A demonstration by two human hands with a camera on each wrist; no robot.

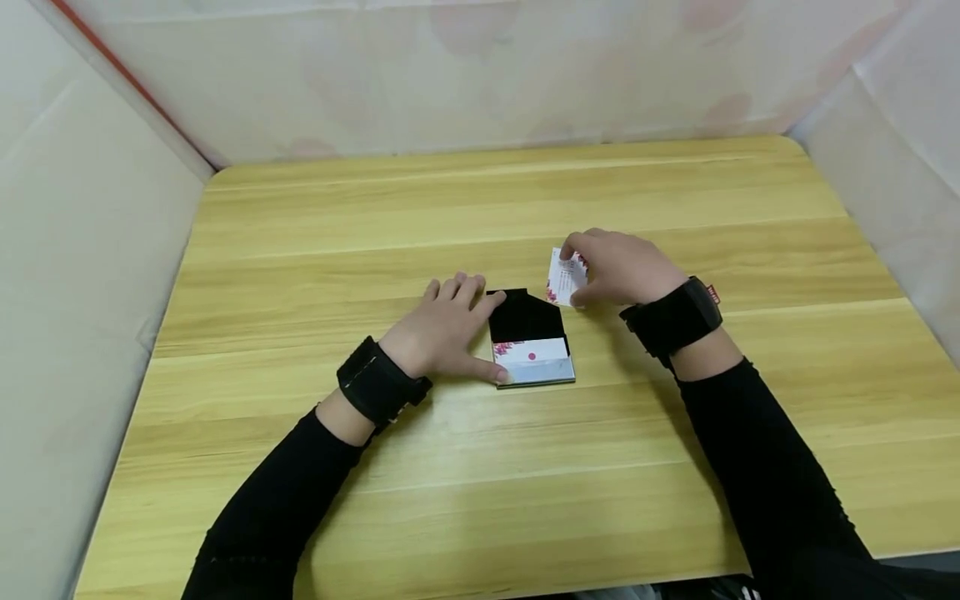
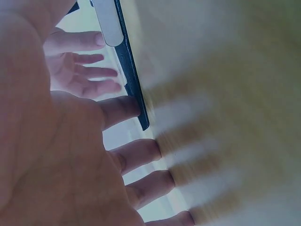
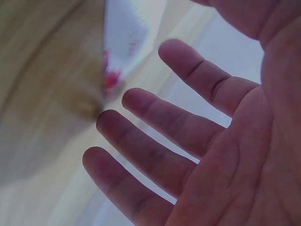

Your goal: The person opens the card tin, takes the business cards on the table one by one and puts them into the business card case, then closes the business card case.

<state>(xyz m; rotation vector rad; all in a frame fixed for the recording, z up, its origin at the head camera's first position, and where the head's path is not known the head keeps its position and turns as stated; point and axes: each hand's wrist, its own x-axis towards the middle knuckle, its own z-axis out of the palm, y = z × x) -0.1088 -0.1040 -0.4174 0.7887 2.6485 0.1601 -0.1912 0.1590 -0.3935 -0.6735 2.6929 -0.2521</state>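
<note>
A business card holder [image 1: 528,317], black with a silvery front part, lies with its flap folded back on the table. White cards [image 1: 534,350] with pink flowers stick out of its pocket. My left hand [image 1: 446,329] is spread along its left side; the thumb rests on the near left corner and the index finger touches the far left one. In the left wrist view, the holder's dark edge [image 2: 131,77] runs past the index fingertip. Beyond it on the right lies a loose business card [image 1: 562,279]. My right hand [image 1: 622,267] touches this card's right side with loosely bent fingers.
The wood-grain table [image 1: 375,217] carries the holder and card near its middle. Pale cloth-like walls [image 1: 450,83] enclose it at the back and both sides. Black bands [image 1: 378,387] circle both wrists.
</note>
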